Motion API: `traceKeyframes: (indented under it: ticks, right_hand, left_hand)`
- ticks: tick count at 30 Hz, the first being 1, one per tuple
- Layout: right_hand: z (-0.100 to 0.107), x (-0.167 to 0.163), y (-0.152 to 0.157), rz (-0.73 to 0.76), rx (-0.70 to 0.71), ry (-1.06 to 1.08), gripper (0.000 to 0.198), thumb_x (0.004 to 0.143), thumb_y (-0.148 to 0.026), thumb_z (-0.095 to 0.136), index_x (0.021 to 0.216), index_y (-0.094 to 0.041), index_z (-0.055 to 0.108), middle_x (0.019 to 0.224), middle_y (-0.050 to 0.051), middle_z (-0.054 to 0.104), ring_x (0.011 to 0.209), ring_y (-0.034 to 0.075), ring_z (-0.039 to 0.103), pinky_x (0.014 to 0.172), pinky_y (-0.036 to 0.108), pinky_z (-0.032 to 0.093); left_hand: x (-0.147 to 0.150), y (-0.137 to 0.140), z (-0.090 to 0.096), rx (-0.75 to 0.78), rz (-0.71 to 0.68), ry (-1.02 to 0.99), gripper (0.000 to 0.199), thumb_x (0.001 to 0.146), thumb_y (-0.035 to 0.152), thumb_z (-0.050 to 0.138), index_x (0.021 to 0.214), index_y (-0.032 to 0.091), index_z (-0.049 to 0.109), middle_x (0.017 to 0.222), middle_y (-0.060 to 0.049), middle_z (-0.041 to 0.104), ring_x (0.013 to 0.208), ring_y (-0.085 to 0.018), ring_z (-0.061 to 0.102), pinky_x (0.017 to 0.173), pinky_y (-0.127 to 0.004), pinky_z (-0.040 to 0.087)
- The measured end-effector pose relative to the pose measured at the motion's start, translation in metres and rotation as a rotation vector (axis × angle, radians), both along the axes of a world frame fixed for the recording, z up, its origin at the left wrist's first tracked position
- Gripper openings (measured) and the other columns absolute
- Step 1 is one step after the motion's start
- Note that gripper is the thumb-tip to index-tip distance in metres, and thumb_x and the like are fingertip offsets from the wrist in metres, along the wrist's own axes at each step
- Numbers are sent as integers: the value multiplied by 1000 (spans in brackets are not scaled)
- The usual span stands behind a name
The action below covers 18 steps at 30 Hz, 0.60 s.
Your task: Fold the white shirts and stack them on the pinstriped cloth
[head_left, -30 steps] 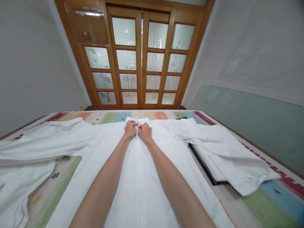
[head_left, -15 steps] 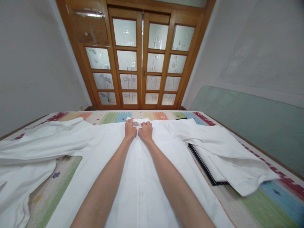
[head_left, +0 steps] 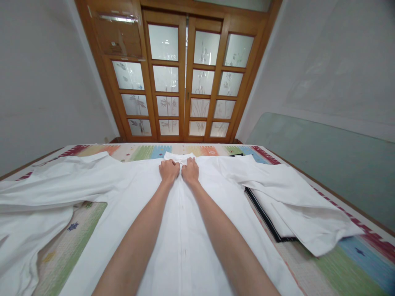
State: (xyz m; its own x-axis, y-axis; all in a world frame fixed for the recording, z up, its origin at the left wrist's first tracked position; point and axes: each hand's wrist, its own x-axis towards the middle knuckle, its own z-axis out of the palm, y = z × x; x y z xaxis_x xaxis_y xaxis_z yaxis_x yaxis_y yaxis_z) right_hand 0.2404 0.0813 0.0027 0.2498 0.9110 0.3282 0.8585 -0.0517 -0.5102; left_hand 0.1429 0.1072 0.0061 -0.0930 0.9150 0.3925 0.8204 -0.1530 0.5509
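A white button-front shirt (head_left: 129,222) lies spread flat, its collar (head_left: 173,156) at the far end and its sleeves out to both sides. Just below the collar, my left hand (head_left: 169,169) is closed on the left side of the front opening. Close beside it, my right hand (head_left: 190,169) pinches the fabric on the other side. Between the hands the cloth is slightly puckered. Whether a button sits in the fingers is too small to tell. The placket (head_left: 180,230) runs down between my forearms.
Beneath the shirt is a patterned, multicoloured bed cover (head_left: 68,246). Dark-edged folded white cloth (head_left: 262,209) lies partly under the right sleeve. A pale green panel (head_left: 308,152) stands along the right wall, and wooden glazed doors (head_left: 185,82) are at the back.
Both hands have shifted slightly down from the collar, and my left fingers have curled in. More of the collar shows now. The shirt's body and sleeves lie as before.
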Motion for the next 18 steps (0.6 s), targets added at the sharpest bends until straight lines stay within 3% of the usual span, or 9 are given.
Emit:
traceKeyframes:
  ticks: [5, 8, 15, 18]
  right_hand:
    - [0, -5, -4, -7, -104, -77, 50, 91, -22, 40, 139, -9, 50, 150, 18, 42, 143, 30, 28, 115, 45, 19]
    - [2, -7, -6, -79, -143, -102, 52, 92, -27, 40, 139, -8, 50, 152, 18, 39, 143, 34, 27, 115, 46, 17]
    - [1, -5, -3, -35, -142, -108, 54, 91, -26, 36, 141, -7, 46, 152, 16, 38, 142, 30, 30, 116, 44, 17]
    - [0, -3, -1, -12, -124, -93, 55, 90, -25, 37, 142, -9, 45, 153, 13, 39, 141, 29, 32, 115, 41, 19]
  left_hand:
    - [0, -5, 2, -10, 88, 10, 31, 81, 27, 55, 107, 11, 61, 111, -22, 66, 111, -37, 56, 93, -47, 41]
    - [-2, -5, 4, -64, 142, -73, 40, 83, 28, 53, 119, 12, 52, 112, -19, 67, 116, -34, 56, 97, -44, 40]
    - [-3, 2, 12, -222, 198, -206, 44, 81, 30, 58, 122, 16, 46, 103, -13, 73, 110, -28, 64, 98, -38, 40]
    - [-4, 5, 10, -223, 163, -246, 48, 78, 27, 61, 122, 19, 45, 101, -10, 74, 111, -26, 64, 100, -38, 38]
